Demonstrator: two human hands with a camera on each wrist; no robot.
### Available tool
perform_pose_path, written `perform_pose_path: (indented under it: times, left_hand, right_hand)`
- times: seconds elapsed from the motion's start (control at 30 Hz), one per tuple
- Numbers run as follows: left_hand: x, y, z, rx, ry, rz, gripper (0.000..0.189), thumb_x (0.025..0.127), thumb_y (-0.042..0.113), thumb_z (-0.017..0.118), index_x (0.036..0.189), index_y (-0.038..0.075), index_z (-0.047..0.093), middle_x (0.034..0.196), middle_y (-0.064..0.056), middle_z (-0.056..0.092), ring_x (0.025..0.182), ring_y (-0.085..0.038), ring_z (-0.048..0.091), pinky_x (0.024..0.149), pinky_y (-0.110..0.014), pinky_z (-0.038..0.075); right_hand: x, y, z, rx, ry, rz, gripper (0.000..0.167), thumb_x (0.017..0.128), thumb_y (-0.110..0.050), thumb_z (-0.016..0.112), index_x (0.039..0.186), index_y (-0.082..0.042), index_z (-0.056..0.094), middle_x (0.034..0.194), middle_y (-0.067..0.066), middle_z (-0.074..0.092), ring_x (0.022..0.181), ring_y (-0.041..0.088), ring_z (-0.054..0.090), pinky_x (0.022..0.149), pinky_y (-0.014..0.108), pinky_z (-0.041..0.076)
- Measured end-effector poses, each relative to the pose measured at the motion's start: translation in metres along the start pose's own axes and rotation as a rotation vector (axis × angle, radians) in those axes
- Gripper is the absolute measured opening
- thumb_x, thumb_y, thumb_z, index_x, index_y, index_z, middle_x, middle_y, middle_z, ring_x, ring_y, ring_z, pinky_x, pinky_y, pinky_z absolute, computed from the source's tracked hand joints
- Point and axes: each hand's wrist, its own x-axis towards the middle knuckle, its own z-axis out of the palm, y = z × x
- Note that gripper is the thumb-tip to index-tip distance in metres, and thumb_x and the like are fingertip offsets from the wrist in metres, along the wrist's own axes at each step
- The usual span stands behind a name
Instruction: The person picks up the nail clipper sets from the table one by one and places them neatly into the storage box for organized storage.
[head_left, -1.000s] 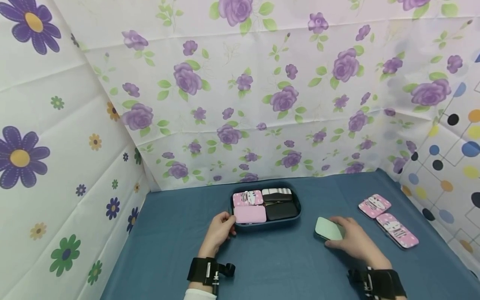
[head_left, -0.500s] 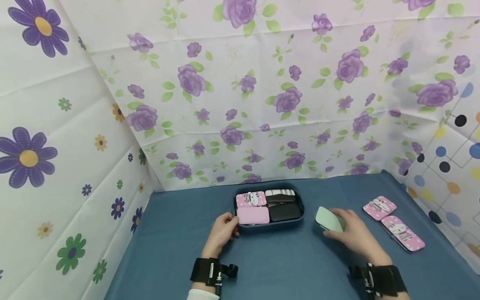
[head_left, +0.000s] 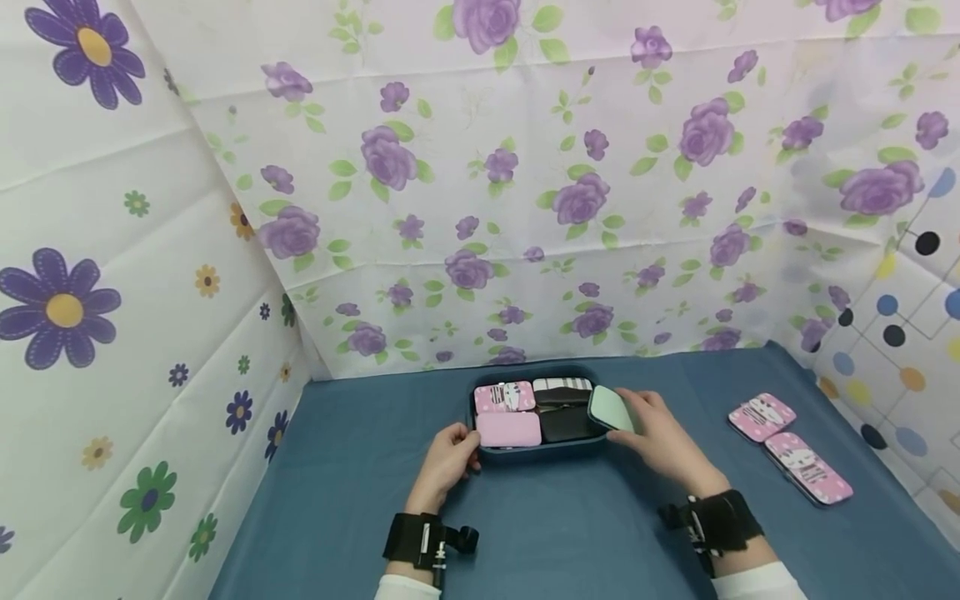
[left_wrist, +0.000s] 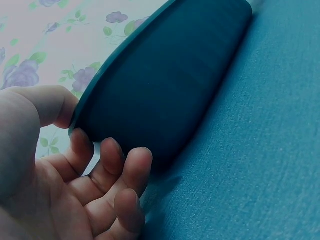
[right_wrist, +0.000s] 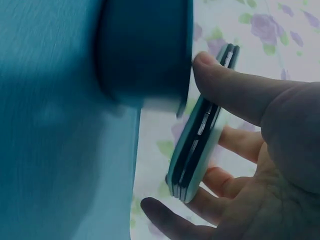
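A dark blue oval-cornered bin [head_left: 555,451] stands near the back of the table, holding several small cases: a pink patterned one [head_left: 505,397], a plain pink one [head_left: 509,430], a striped one with black [head_left: 562,390] and a black one [head_left: 567,424]. My left hand [head_left: 448,458] pinches the bin's left rim between thumb and curled fingers, as the left wrist view shows too. My right hand [head_left: 660,433] grips a mint green case [head_left: 611,409], tilted over the bin's right end. In the right wrist view, the case's hinged edge [right_wrist: 202,125] faces the camera, above the bin's rim.
Two pink patterned cases [head_left: 762,417] [head_left: 808,468] lie on the blue tablecloth [head_left: 555,533] at the right. Floral cloth walls [head_left: 480,208] rise behind and on the left, and a dotted cloth [head_left: 907,367] on the right.
My right hand has lifted the mint green case and carried it left, from the tablecloth to over the bin's right end. My left hand stays at the bin's rim.
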Motion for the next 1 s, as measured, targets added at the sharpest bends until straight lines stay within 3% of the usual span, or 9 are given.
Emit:
perform_pose_path:
  times: [0.43,0.57,0.77,1.0]
  left_hand:
    - [0.001,0.0,0.001,0.002,0.009,-0.003,0.025,0.103,0.019,0.063,0.082,0.01,0.054,0.074,-0.008,0.061,0.065,-0.022,0.066,0.055,-0.033,0.046]
    - [0.001,0.001,0.001,0.006,0.012,0.001,0.025,0.102,0.019,0.063,0.081,0.01,0.053,0.073,-0.006,0.061,0.064,-0.022,0.066,0.054,-0.033,0.046]
    - [0.0,0.001,0.002,0.01,0.017,0.007,0.025,0.102,0.018,0.063,0.081,0.01,0.052,0.074,-0.007,0.061,0.064,-0.023,0.066,0.054,-0.033,0.045]
    - [0.001,0.001,0.002,0.013,0.017,-0.007,0.025,0.102,0.019,0.063,0.081,0.01,0.052,0.074,-0.007,0.061,0.065,-0.023,0.066,0.054,-0.033,0.046]
  right_hand:
    - [0.036,-0.035,0.021,-0.154,-0.011,-0.193,0.075,0.104,-0.027,0.075,0.167,-0.012,0.038,0.149,0.025,0.046,0.133,0.044,0.051,0.1,0.059,0.048]
    - [0.045,-0.039,0.03,-0.171,-0.033,-0.22,0.074,0.104,-0.027,0.074,0.168,-0.016,0.037,0.153,0.024,0.044,0.133,0.043,0.053,0.098,0.057,0.05]
    - [0.058,-0.038,0.041,-0.206,-0.057,-0.248,0.072,0.105,-0.028,0.073,0.168,-0.021,0.038,0.151,0.021,0.046,0.121,0.036,0.06,0.088,0.05,0.053]
    - [0.07,-0.027,0.046,-0.263,-0.011,-0.259,0.067,0.105,-0.029,0.071,0.166,-0.025,0.042,0.154,0.022,0.048,0.138,0.041,0.05,0.102,0.065,0.046]
